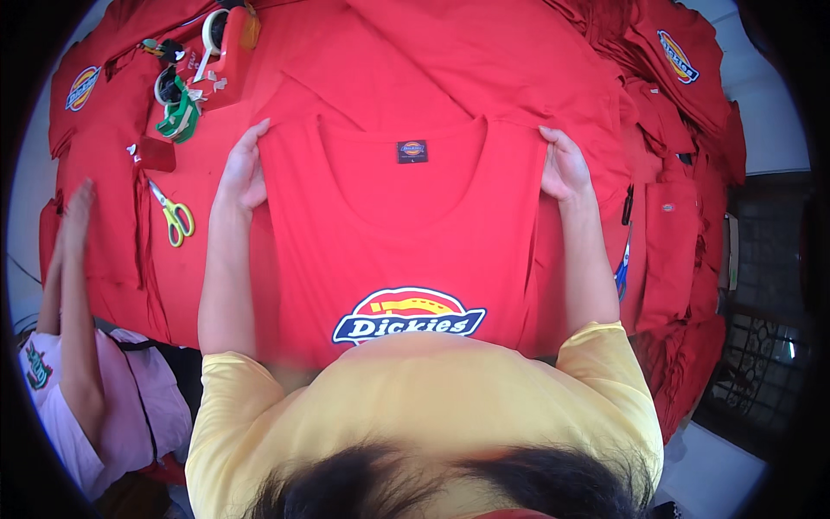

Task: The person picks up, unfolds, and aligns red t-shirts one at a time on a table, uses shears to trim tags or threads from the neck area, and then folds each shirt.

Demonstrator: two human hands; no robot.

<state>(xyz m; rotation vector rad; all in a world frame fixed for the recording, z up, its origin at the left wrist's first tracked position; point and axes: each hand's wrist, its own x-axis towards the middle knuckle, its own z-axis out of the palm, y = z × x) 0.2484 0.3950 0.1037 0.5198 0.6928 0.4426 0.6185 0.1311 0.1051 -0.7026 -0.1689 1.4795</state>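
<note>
Both hands, left (243, 173) and right (564, 166), pinch the red T-shirt's (406, 242) shoulders, either side of its neckline, near the scissors (175, 216).

Left of the red shirt (398, 225), scissors (175, 218), tape dispenser (226, 52) and a co-worker's arm (73, 285) crowd the way; right, stacked shirts (683, 173).

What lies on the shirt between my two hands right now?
In the head view, between the left hand and the right hand lies the red shirt's scooped neckline with a small dark neck label; nothing else sits there.
</note>
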